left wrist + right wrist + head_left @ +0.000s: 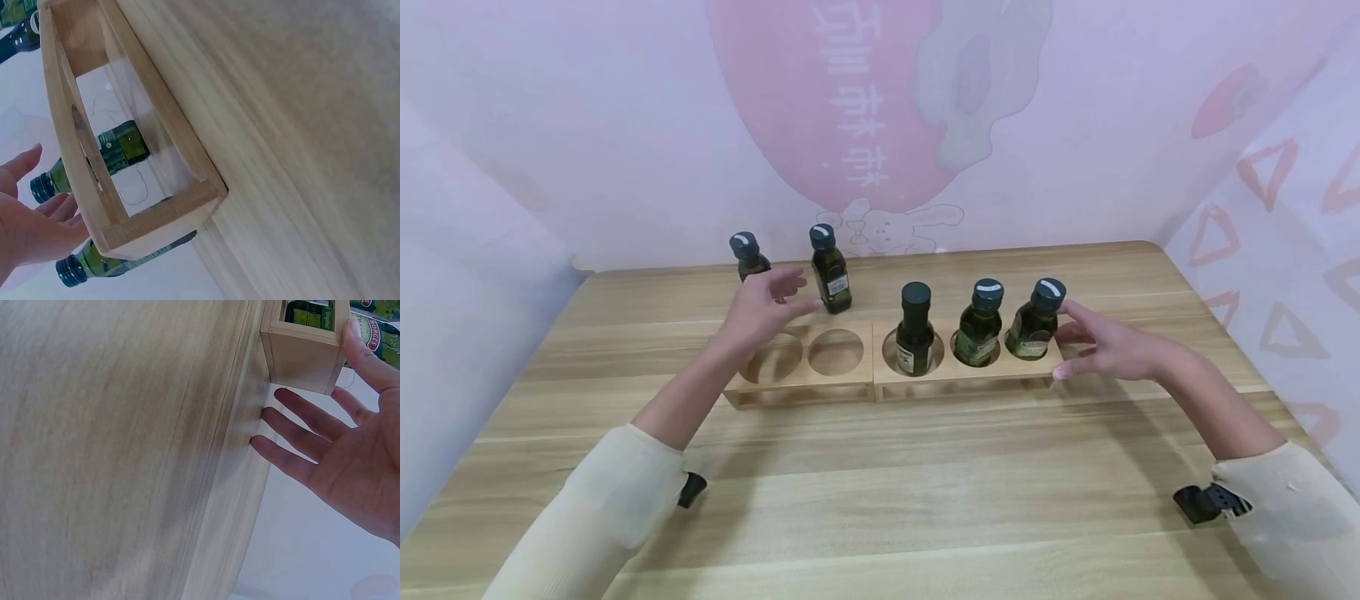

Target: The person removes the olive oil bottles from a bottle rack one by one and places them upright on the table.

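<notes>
My left hand (762, 310) hovers above the left wooden rack (867, 354), fingers spread and holding nothing. Behind that rack stand two dark green bottles: one (831, 275) to the right of the hand, the other (748, 254) partly hidden by it. My right hand (1108, 343) is at the right end of the right wooden rack (955, 390). Its thumb appears to touch the rack's corner, while the other fingers reach out straight. That rack bears a slim-necked bottle (915, 329), a middle bottle (977, 325) and a tilted right bottle (1035, 321).
The racks stand end to end on a wood-grain table (925, 500). Two round holes show in the left rack. A pale printed backdrop (647, 167) rises behind the table and along its sides. Black wrist mounts (1198, 504) stick out from the sleeves.
</notes>
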The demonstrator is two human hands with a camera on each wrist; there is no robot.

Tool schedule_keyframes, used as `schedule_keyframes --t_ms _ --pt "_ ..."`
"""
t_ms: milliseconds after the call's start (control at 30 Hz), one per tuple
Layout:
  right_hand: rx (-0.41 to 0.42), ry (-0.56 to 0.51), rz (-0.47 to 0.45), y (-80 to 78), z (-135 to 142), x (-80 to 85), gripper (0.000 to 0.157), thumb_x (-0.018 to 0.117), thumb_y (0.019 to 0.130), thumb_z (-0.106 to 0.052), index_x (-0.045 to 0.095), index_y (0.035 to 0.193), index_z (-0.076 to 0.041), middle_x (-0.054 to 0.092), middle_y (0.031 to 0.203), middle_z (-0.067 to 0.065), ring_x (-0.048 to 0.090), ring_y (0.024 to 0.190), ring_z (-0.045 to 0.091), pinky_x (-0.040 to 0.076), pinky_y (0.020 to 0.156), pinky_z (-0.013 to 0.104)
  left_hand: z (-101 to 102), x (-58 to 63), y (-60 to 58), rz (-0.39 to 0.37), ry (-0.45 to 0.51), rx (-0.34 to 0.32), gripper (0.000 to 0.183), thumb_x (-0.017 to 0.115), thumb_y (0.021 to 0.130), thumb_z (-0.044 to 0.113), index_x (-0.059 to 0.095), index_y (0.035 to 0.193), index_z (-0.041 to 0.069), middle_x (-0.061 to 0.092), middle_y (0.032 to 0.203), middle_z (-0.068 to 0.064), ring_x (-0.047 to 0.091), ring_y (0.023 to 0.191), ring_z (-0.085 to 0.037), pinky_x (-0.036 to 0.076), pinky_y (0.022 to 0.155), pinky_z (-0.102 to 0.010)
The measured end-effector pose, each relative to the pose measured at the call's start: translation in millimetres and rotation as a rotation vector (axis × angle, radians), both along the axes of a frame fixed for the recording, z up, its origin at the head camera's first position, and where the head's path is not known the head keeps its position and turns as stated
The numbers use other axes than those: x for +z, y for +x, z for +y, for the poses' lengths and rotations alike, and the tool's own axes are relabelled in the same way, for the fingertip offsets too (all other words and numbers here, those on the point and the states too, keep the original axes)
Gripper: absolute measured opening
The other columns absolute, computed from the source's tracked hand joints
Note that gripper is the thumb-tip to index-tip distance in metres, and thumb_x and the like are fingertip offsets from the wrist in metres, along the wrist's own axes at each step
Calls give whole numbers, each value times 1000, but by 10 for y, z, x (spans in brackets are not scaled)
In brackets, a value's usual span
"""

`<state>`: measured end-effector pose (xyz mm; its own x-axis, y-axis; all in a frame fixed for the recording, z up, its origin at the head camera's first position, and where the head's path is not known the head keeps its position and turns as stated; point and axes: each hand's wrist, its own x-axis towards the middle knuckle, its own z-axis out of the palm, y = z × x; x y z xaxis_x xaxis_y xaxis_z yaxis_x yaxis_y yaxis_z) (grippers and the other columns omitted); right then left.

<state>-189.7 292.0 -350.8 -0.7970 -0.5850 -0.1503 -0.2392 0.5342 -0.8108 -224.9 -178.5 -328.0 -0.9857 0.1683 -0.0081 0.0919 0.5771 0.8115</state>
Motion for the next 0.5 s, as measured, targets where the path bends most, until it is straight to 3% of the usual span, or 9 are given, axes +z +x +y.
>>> schedule_keyframes --t_ms 200,500 --pt "0 -6 -7 0 4 -2 82 75 93 -2 22 155 2 53 139 41 45 136 58 42 108 68 106 -15 102 37 25 -39 53 75 97 14 56 142 -6 60 142 -24 55 135 -39 45 113 -49" --pt "-5 3 -15 -11 21 7 82 76 92 -3 23 154 1 52 140 40 43 138 58 41 109 69 355 -17 209 46 127 -162 55 77 94 9 57 143 -3 60 144 -21 55 135 -38 44 116 -48"
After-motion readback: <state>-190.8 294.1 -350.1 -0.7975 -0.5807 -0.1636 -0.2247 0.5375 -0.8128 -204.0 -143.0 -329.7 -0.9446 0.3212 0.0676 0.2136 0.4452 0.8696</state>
